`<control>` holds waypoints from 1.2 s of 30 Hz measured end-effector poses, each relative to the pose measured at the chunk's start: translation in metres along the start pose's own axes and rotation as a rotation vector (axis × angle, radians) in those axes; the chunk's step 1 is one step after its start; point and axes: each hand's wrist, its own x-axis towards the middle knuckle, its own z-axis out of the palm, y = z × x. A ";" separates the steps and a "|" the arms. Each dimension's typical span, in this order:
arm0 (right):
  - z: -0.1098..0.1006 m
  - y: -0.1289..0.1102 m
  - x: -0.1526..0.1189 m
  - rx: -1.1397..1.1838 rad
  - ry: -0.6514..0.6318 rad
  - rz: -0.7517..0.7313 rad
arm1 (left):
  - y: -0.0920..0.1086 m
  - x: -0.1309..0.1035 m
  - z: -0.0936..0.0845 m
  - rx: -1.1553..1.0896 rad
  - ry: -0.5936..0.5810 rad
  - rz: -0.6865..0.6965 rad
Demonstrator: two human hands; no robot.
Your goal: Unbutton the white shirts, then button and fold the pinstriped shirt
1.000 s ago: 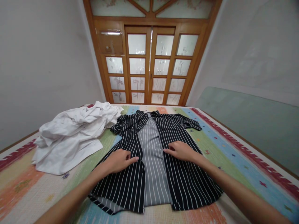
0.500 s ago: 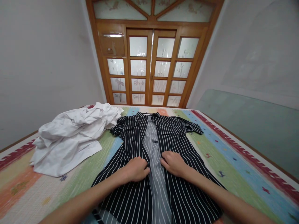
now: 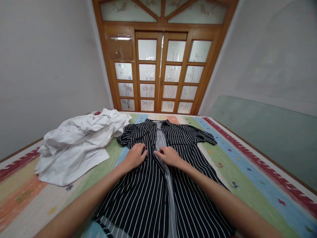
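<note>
A black shirt with white stripes [image 3: 146,191] lies spread on the patterned bed cover, collar at the far end and front unbuttoned. Its grey inner side shows in a narrow gap down the middle. My left hand [image 3: 135,155] is over the left front panel at chest height, its fingers loosely curled and the thumb apart from them. Close by, my right hand [image 3: 169,156] hovers at or touches the front opening, thumb tip by the left panel's edge, with a gap between thumb and index finger. Whether either hand touches the cloth is hard to tell.
A crumpled white garment [image 3: 76,145] lies to the left of the shirt. The multicoloured striped cover [image 3: 247,172] extends on both sides. A pale green board [image 3: 262,129] runs along the right wall. Wooden glass-paned doors [image 3: 158,72] stand beyond the far edge.
Both hands have moved from the lower front edges up toward the shirt's chest. The left panel now lies further right, so the front gap is narrower.
</note>
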 end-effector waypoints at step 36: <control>0.001 0.044 0.048 -0.137 0.047 0.411 | -0.012 0.091 0.013 0.120 -0.119 -0.032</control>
